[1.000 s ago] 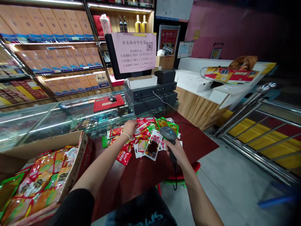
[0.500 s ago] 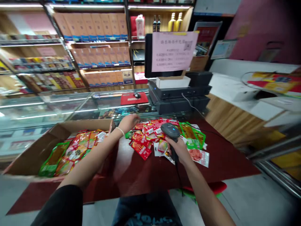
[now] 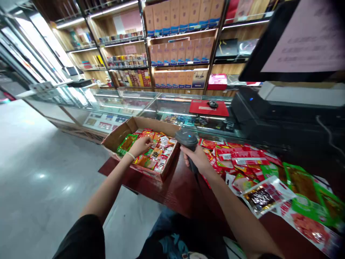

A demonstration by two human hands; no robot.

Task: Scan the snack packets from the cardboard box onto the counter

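My right hand (image 3: 198, 158) grips the handle of a black barcode scanner (image 3: 187, 139), held upright above the dark red table beside the box. A small blue light shows on the scanner's head. My left hand (image 3: 142, 145) is over the open cardboard box (image 3: 159, 126), with its fingers curled close together; whatever they may hold cannot be made out. Inside the box lie red snack packets (image 3: 147, 162), a green snack packet (image 3: 128, 142) and some whitish ones. Right of the scanner, a pile of red snack packets (image 3: 249, 157) covers the table.
A clear-and-white packet (image 3: 265, 196) and green packets (image 3: 304, 187) lie at the pile's right. Behind the table stands a glass counter (image 3: 172, 104) with a red mouse pad (image 3: 198, 107) and a black mouse (image 3: 212, 104). A monitor (image 3: 272, 39) and black till unit (image 3: 248, 115) stand at the right.
My left hand has gone from the pile's left edge to over the box. The scanner in my right hand has moved left, towards the box. The view has turned left.
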